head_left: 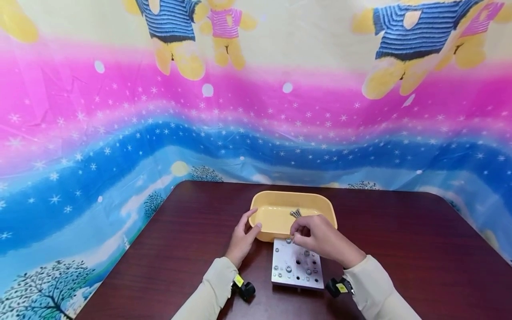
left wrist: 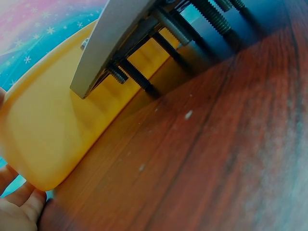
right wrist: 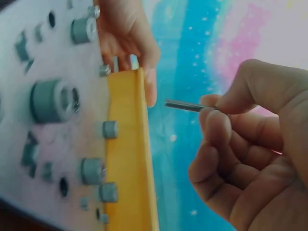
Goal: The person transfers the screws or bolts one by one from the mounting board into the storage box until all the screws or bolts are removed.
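My left hand [head_left: 241, 240] grips the left end of a yellow plastic tray [head_left: 294, 195], thumb at the near rim and fingers along the outer wall. Above the tray's near edge, my right hand [head_left: 320, 235] pinches a thin metal rod [right wrist: 184, 105] between thumb and forefinger; its kind cannot be made out. The rod's free end points toward a silver metal plate [head_left: 283, 255]. Socket-head screws [right wrist: 91, 171] and open holes dot the plate's top. Threaded screw shanks [left wrist: 134, 74] stick out below it. Several loose screws [head_left: 295, 214] show in the tray beside my right fingers.
The plate stands against the tray's near side on a dark red-brown wooden table [head_left: 192, 231]. A patterned cloth [head_left: 256, 111] hangs behind the table's far edge. Each wrist carries a small black camera, low beside the plate.
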`<state>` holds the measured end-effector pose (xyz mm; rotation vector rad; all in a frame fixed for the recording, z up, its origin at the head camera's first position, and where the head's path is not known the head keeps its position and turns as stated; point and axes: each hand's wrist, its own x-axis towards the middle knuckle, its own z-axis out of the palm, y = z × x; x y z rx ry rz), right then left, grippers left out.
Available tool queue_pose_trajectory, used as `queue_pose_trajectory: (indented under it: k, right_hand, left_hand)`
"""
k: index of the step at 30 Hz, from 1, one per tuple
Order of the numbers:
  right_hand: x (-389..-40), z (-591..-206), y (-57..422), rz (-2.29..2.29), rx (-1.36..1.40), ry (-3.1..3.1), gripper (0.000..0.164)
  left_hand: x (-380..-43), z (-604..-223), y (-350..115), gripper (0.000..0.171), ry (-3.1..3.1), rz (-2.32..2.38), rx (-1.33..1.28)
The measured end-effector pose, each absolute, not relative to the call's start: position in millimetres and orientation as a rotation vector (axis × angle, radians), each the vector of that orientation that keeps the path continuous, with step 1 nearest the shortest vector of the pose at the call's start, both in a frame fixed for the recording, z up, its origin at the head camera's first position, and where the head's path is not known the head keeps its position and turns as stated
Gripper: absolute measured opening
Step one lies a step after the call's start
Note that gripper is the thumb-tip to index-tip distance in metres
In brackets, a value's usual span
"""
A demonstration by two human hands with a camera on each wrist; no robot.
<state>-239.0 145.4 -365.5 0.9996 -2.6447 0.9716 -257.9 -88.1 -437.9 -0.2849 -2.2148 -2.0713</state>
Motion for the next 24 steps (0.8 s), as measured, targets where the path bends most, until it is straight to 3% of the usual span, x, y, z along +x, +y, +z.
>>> queue_pose_trajectory:
  k: [24]
  right_hand:
    - [-293.1,-391.1,173.8,1.067,0.784,-2.694,0.012]
  left_hand:
    - [-260.0,-439.3,-89.6,0.05,-2.213,-2.062,-0.289]
